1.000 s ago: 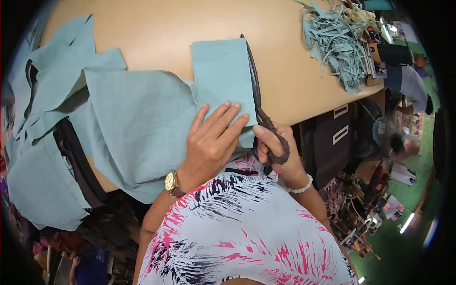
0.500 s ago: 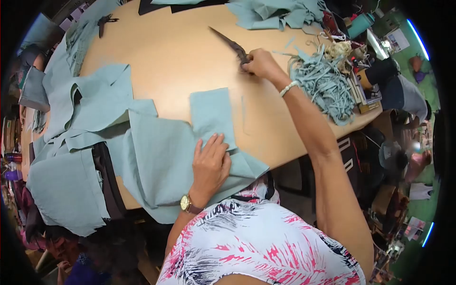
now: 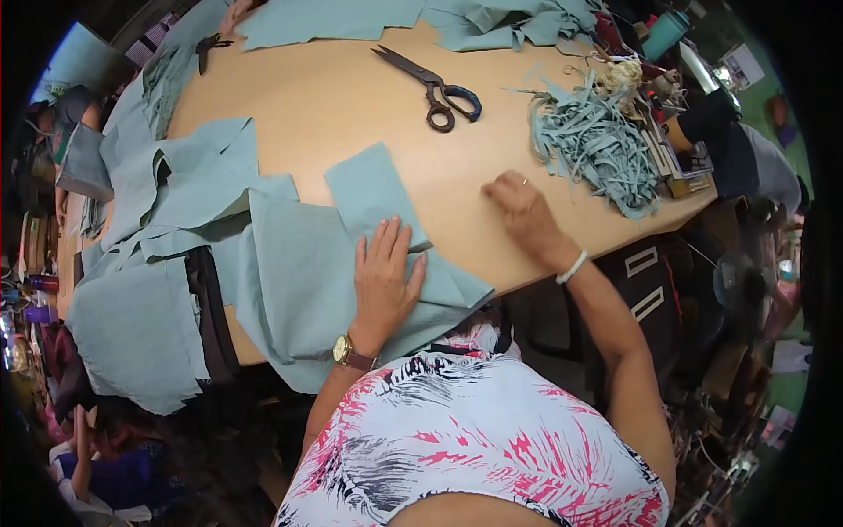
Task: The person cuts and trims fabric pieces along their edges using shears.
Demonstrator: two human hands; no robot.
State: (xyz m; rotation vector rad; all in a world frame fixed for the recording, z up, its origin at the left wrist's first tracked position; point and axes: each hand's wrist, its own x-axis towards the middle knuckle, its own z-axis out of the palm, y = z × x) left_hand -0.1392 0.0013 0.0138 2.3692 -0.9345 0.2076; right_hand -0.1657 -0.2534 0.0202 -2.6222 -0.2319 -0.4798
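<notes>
My left hand [image 3: 386, 277] lies flat, fingers stretched out, on a small pale green rectangle of cloth [image 3: 369, 180] and the larger green cloth [image 3: 294, 263] beneath it. Above the table, to the right, my right hand [image 3: 527, 215] has its fingers curled in; whatever may be between them is hidden. Dark-handled scissors [image 3: 430, 85] rest on the tabletop beyond that hand, blades pointing to the far left. A heap of thin cloth strips [image 3: 593, 145] sits to the right of the scissors.
Green cloth pieces [image 3: 198, 176] spread over the wooden table's [image 3: 290, 92] left side, some hanging past its edge. More cloth [image 3: 329, 19] lies along the far side, near another person's hand [image 3: 235, 16]. Small dark snips [image 3: 209, 51] lie far left. A teal bottle [image 3: 665, 37] stands far right.
My right hand has let go of the scissors and drawn back toward me. The small cloth piece has turned slightly leftward under my left hand. A thin strip beside it is gone from the table.
</notes>
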